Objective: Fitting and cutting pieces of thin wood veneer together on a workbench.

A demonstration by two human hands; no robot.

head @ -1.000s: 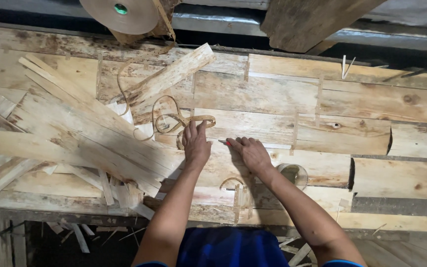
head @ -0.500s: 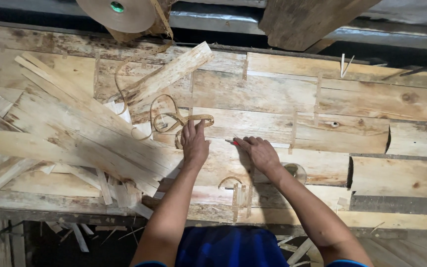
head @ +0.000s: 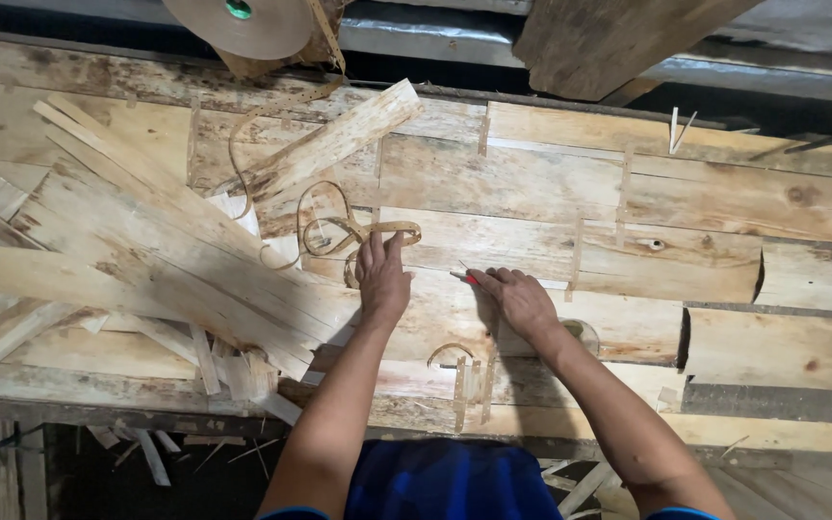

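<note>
Left hand [head: 382,279] pressed flat, unclenched, on the tape strip [head: 377,231] looping away toward eleven o'clock; right hand [head: 522,300] at three o'clock clenched a red-tipped cutter [head: 466,278], nearer the veneer sheet [head: 532,193].

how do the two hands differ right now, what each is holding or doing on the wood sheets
The left hand lies flat, fingers reaching up to a curled strip of brown tape; the right hand is curled around a small red-tipped tool. The left hand holds nothing, while the right grips the tool with its tip pointing toward the left hand. Both rest on the same pale veneer sheet.
</note>
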